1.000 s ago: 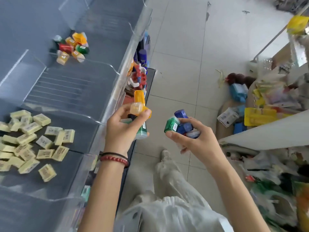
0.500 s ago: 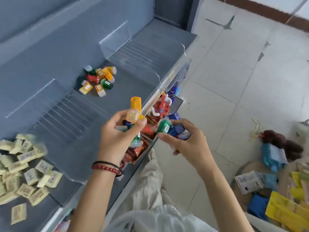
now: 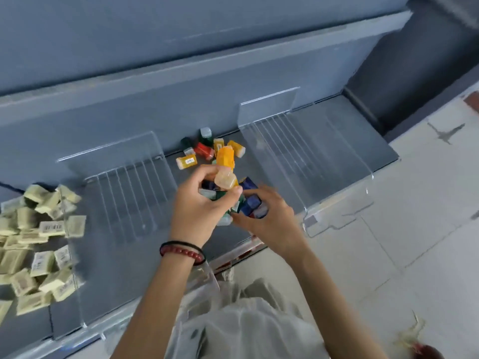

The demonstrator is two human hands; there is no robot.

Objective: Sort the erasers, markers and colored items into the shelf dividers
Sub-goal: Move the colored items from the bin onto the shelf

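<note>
Head view, looking down on a grey shelf [image 3: 357,130] split by clear plastic dividers.

- Left hand [image 3: 197,203]: fingers curled round a bundle of small capped items. Topmost is an orange item [image 3: 226,156] with a pale translucent cap, standing up out of the grip; green and dark blue ones sit lower in the fingers. Exact count not readable, motion blur.
- Right hand [image 3: 267,218]: fingers curled round a cluster of blue items [image 3: 250,203], with one green piece at its left side.
- The two hands are close together over the front half of the middle compartment, between the left divider [image 3: 124,193] and the right divider [image 3: 298,151]. The two bundles sit against each other; cannot tell whether the hands themselves touch.
- A loose pile of colored items [image 3: 204,150] (red, yellow, orange, dark green, white caps) lies at the back edge of that same compartment, just beyond the orange item.
- Erasers [image 3: 33,244]: pale yellow, wrapped, with barcode labels, heaped in the compartment at the left end of the shelf, left of the left divider. Some lie against that divider's wall.
- The compartment right of the right divider shows only bare grey shelf.
- Left wrist carries a red bead bracelet [image 3: 181,252] and a thin black band.
- Pale tiled floor [image 3: 414,229] runs beyond the shelf's front edge and right corner; light clothing [image 3: 246,330] shows at the bottom.
</note>
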